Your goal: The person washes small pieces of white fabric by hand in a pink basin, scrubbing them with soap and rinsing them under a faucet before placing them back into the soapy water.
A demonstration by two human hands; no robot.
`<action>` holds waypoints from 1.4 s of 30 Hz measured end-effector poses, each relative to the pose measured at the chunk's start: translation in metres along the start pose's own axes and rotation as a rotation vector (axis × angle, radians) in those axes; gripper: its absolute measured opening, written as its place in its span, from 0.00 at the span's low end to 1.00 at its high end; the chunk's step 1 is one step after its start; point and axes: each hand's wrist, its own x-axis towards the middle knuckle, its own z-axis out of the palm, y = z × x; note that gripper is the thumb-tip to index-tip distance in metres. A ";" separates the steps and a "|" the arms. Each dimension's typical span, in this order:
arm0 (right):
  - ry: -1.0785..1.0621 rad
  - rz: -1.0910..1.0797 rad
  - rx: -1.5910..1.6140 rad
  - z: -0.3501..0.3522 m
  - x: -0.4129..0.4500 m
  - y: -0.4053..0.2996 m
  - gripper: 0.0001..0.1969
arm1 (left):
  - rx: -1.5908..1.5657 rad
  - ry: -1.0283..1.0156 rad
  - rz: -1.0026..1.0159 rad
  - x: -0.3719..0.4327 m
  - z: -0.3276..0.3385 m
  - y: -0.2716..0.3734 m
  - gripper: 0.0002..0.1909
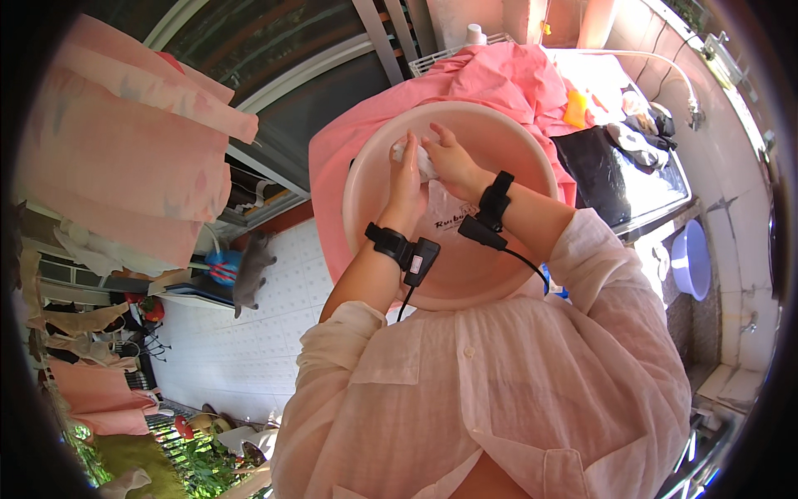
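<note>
Over a large pink plastic basin point(386, 274), my two hands come together around a small, crumpled white cloth point(424, 163). The fingers of my left hand point(406, 181) point up along the cloth's left side. From the right, my right hand point(458, 161) presses on it, with some fingers raised and spread. Part of the cloth is hidden between the palms. Printed lettering shows on the basin's floor below my wrists. Each wrist wears a black strap with a small cabled device.
Pink fabric point(499, 81) drapes beneath and behind the basin. On the right are a glossy black surface point(586, 168), an orange-yellow object point(575, 109), dark and grey cloth items point(642, 140) and a purple basin point(691, 259). A grey cat point(252, 271) is on the tiled floor; laundry point(137, 150) hangs left.
</note>
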 end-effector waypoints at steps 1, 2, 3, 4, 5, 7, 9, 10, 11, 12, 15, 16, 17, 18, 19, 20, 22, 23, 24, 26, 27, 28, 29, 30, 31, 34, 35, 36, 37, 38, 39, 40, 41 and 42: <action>0.006 -0.002 0.004 0.000 -0.001 -0.004 0.29 | -0.113 -0.040 -0.077 -0.002 0.003 0.002 0.21; -0.022 -0.038 -0.065 -0.001 -0.001 -0.007 0.31 | -0.110 -0.043 -0.083 0.000 0.003 0.002 0.21; -0.058 -0.072 -0.136 0.000 -0.001 -0.009 0.34 | -0.151 -0.076 -0.134 0.000 0.001 0.002 0.20; -0.058 -0.072 -0.135 -0.003 0.000 -0.008 0.34 | -0.193 -0.109 -0.185 0.000 -0.001 0.003 0.20; -0.116 -0.177 -0.297 -0.007 0.004 -0.004 0.38 | -0.193 -0.109 -0.185 0.004 -0.006 0.000 0.20; -0.178 -0.277 -0.460 -0.016 0.014 0.003 0.43 | -0.144 -0.193 -0.273 0.010 -0.016 -0.005 0.18; -0.128 -0.282 -0.745 -0.021 0.021 0.001 0.48 | -0.088 -0.185 -0.288 0.008 -0.013 -0.006 0.17; -0.128 -0.280 -0.747 -0.021 0.018 -0.001 0.48 | -0.031 -0.176 -0.299 0.007 -0.011 -0.006 0.16; -0.123 -0.235 -0.818 -0.022 0.015 -0.004 0.50 | -0.034 -0.176 -0.300 0.008 -0.012 -0.008 0.16; -0.121 -0.192 -0.890 -0.019 0.010 -0.011 0.51 | -0.026 -0.176 -0.268 0.010 -0.014 -0.010 0.14; -0.118 -0.130 -1.052 -0.014 0.003 -0.023 0.50 | 0.026 -0.136 -0.166 0.018 -0.022 -0.015 0.12; -0.120 -0.129 -1.055 -0.015 0.000 -0.030 0.50 | 0.074 -0.096 -0.102 0.018 -0.023 -0.014 0.11; -0.189 0.061 -0.918 -0.019 -0.003 -0.040 0.51 | 0.071 -0.093 -0.100 0.017 -0.025 -0.013 0.11; -0.249 0.245 -0.774 -0.027 -0.003 -0.047 0.51 | 0.075 -0.046 -0.018 0.014 -0.020 -0.009 0.11; -0.247 0.245 -0.774 -0.035 0.000 -0.045 0.51 | 0.078 0.002 0.064 0.010 -0.016 -0.006 0.10; -0.366 0.374 -0.543 -0.044 0.005 -0.040 0.50 | 0.078 0.001 0.064 0.008 -0.012 -0.005 0.10; -0.622 0.538 -0.153 -0.047 0.009 -0.045 0.41 | 0.000 -0.140 0.089 0.005 -0.006 -0.004 0.12; -0.618 0.534 -0.152 -0.048 0.009 -0.041 0.41 | 0.001 -0.145 0.088 0.004 -0.003 -0.004 0.12; -0.643 0.517 -0.114 -0.049 0.010 -0.034 0.35 | 0.034 -0.207 0.107 0.002 -0.002 -0.004 0.13; -0.665 0.496 -0.071 -0.054 0.014 -0.027 0.29 | 0.071 -0.273 0.124 0.001 0.001 -0.003 0.15; -0.713 0.518 -0.062 -0.055 0.015 -0.027 0.26 | 0.129 -0.266 0.092 0.000 0.000 -0.002 0.15; -0.759 0.537 -0.051 -0.057 0.015 -0.026 0.23 | 0.187 -0.259 0.060 0.000 0.001 -0.001 0.16; -0.756 0.532 -0.043 -0.058 0.015 -0.025 0.23 | 0.194 -0.264 0.055 0.000 0.000 -0.001 0.16; -0.758 0.578 -0.065 -0.057 0.013 -0.024 0.19 | 0.175 -0.273 0.053 0.001 0.000 -0.001 0.15; -0.758 0.624 -0.086 -0.056 0.011 -0.023 0.15 | 0.155 -0.282 0.050 0.002 -0.001 -0.001 0.16; -0.787 0.603 -0.263 -0.049 0.004 -0.030 0.08 | 0.207 -0.285 -0.035 0.000 -0.003 0.003 0.19; -0.780 0.597 -0.255 -0.047 0.004 -0.028 0.08 | 0.213 -0.292 -0.042 0.000 -0.001 0.003 0.19; -0.791 0.603 -0.285 -0.045 0.004 -0.027 0.06 | 0.281 -0.268 0.007 0.000 0.001 0.002 0.20; -0.801 0.610 -0.316 -0.045 0.005 -0.026 0.06 | 0.348 -0.243 0.058 0.000 0.002 0.001 0.20; -0.796 0.607 -0.310 -0.047 0.005 -0.023 0.06 | 0.351 -0.248 0.053 0.001 0.003 -0.001 0.20; -0.811 0.604 -0.346 -0.045 0.005 -0.022 0.08 | 0.390 -0.201 0.087 0.002 0.001 -0.002 0.19; -0.825 0.600 -0.381 -0.043 0.005 -0.021 0.09 | 0.430 -0.152 0.121 0.003 0.000 -0.003 0.18; -0.827 0.598 -0.380 -0.041 0.004 -0.021 0.09 | 0.432 -0.152 0.122 0.004 -0.002 -0.004 0.18; -0.719 0.589 -0.474 -0.034 -0.003 -0.025 0.10 | 0.415 -0.101 0.159 0.005 -0.003 -0.004 0.17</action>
